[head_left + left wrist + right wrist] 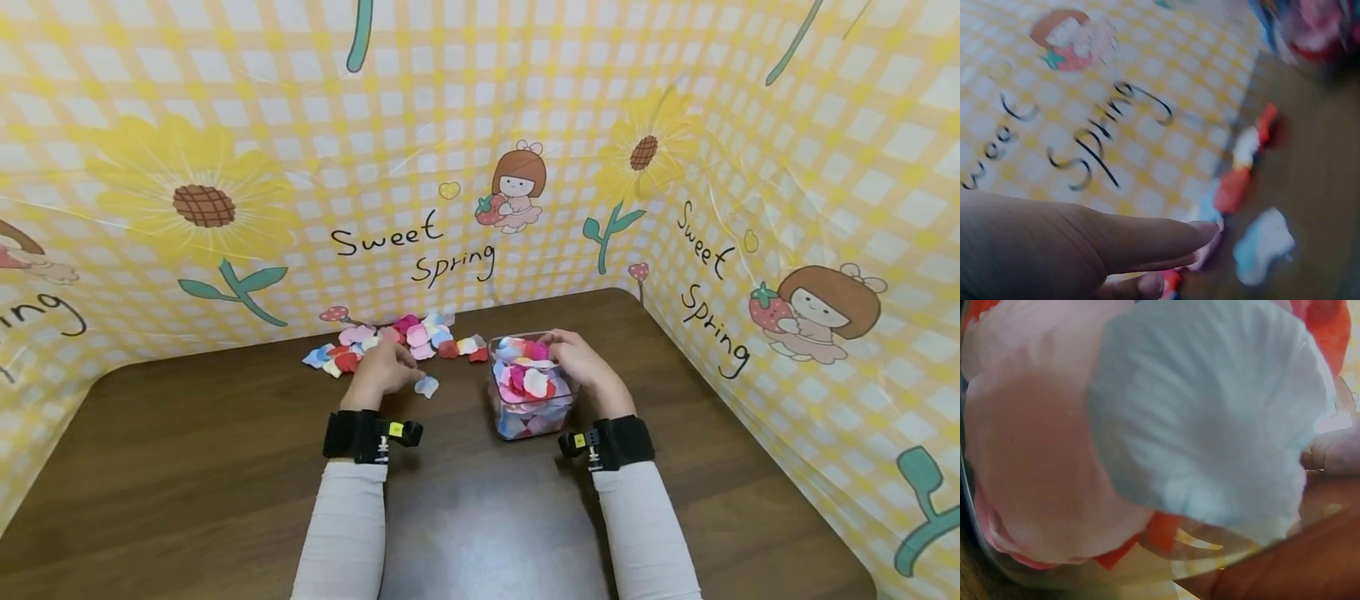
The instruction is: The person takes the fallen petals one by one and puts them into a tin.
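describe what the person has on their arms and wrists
Both arms wear long, light pinkish-white sleeves down to the wrists. Each wrist carries a wide black strap, the left strap and the right strap, each with a small black mount bearing a yellow tag. The hands are bare, without gloves.

From the left wrist we see the left hand (1054, 250) cut off by the lower edge, and the loose petals (1254, 187) near it are smeared by blur. The right wrist view sits so close to the clear box (1085, 575) that its outline is lost. Our right hand (585, 362) hides the box's far right rim.
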`<state>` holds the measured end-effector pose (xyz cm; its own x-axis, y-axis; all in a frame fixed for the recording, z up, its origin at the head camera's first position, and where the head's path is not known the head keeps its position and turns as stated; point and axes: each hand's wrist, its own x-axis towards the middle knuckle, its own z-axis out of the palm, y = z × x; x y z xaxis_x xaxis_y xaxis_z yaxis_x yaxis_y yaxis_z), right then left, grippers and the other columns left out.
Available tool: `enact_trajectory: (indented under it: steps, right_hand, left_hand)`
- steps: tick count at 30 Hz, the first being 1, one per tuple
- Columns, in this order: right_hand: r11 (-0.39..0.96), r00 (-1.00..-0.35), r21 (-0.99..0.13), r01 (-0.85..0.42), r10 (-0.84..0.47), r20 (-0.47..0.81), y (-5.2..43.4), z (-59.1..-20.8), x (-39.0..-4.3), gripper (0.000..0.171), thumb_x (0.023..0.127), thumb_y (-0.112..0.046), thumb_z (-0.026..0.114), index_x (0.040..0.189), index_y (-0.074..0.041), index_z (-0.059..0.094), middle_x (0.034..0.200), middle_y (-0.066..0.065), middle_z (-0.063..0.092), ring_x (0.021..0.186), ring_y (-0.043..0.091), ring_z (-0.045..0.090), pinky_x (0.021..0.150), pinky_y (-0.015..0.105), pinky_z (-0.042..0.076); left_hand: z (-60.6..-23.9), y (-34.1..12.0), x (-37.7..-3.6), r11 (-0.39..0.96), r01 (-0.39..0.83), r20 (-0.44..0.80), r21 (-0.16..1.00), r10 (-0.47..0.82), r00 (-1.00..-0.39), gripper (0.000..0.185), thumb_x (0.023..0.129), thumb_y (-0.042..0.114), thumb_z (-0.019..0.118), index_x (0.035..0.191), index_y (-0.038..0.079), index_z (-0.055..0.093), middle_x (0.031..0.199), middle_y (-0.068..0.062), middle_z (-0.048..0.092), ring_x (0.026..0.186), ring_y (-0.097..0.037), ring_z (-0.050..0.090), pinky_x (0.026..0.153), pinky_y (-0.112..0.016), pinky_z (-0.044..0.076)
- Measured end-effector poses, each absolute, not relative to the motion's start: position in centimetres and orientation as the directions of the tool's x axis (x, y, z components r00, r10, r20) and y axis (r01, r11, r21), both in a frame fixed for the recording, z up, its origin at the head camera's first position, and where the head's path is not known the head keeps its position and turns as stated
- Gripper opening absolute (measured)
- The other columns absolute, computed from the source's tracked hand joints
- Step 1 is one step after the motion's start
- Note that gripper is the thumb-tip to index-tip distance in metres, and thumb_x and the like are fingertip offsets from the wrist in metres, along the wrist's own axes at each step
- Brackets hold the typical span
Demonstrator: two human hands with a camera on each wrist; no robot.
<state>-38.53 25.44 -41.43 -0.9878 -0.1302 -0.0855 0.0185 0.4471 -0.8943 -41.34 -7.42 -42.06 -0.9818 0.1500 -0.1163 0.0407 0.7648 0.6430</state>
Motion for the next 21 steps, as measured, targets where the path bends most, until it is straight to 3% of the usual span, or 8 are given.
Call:
enact_trajectory:
  steps: [6,11,16,21]
  right_hand:
    - [0.445,-0.989,-0.895,0.016,-0.127,-0.081,25.4,-41.4,-38.6,0.041,0.092,-0.006,0.041,0.127,0.006,0.059,0.127,0.022,0.057,0.118,0.035,0.051,0.100,0.049,0.038]
    - [0.438,-0.987,-0.899,0.024,-0.132,-0.091,25.4,-41.4,-38.5,0.042,0.092,-0.006,0.041,0.128,0.006,0.059,0.128,0.023,0.057,0.119,0.035,0.050,0.101,0.050,0.038]
    - [0.441,-0.988,-0.897,0.017,-0.130,-0.082,25.4,-41.4,-38.5,0.040,0.092,-0.005,0.041,0.126,0.007,0.060,0.127,0.022,0.057,0.117,0.035,0.050,0.097,0.046,0.039]
    - [0.441,-0.991,-0.897,0.009,-0.118,-0.068,25.4,-41.6,-38.6,0.039,0.091,-0.003,0.041,0.123,0.007,0.060,0.122,0.021,0.056,0.113,0.033,0.049,0.092,0.040,0.037]
  left_hand:
    - [-44.1,-7.5,-42.0,0.764,-0.005,-0.230,0.645,0.188,-0.955,0.013,0.086,0.016,0.078,0.089,0.003,0.081,0.101,-0.010,0.072,0.089,-0.024,0.057,0.075,-0.033,0.046]
    - [-44.2,-7.5,-42.1,0.750,-0.003,-0.236,0.662,0.205,-0.950,0.015,0.091,0.017,0.075,0.093,0.004,0.081,0.102,-0.009,0.071,0.090,-0.024,0.057,0.077,-0.034,0.045]
    - [-41.0,-6.4,-41.0,0.665,0.156,-0.016,0.730,0.245,-0.969,0.020,0.093,0.022,0.075,0.097,0.003,0.078,0.097,-0.010,0.067,0.084,-0.025,0.057,0.071,-0.034,0.045]
    - [-37.7,-2.4,-38.7,0.519,0.381,0.266,0.765,0.284,-0.921,0.017,0.092,0.024,0.076,0.094,0.006,0.078,0.088,-0.006,0.066,0.078,-0.022,0.058,0.068,-0.033,0.045]
